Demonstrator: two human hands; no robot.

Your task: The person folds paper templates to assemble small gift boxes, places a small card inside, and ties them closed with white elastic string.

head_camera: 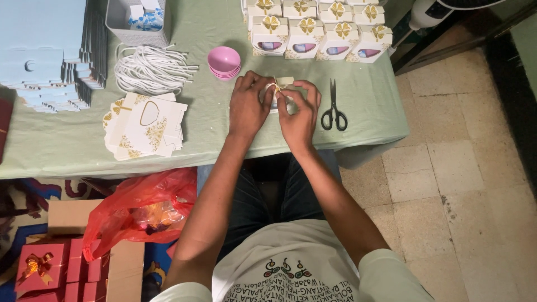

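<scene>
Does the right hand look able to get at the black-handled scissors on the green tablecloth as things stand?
Probably yes: the black-handled scissors lie just beside the right hand with bare cloth between, though both hands are busy gripping a small cream gift box.

A desk [67, 151] under pale green cloth carried black scissors [334, 112] near its right edge. Stacked pink bowls [224, 61] sat just right of a bundle of white cords [152, 68]. A pile of flat white box blanks [144, 125] with gold print lay near the front left. Pale blue flat sheets [47, 50] were stacked at far left, beside a grey basket [137, 22]. Rows of finished boxes [319, 28] with gold bows stood at the back. Below the desk, a red plastic bag [142, 210] rested beside red boxes [53, 268] and brown cartons [70, 215].
</scene>
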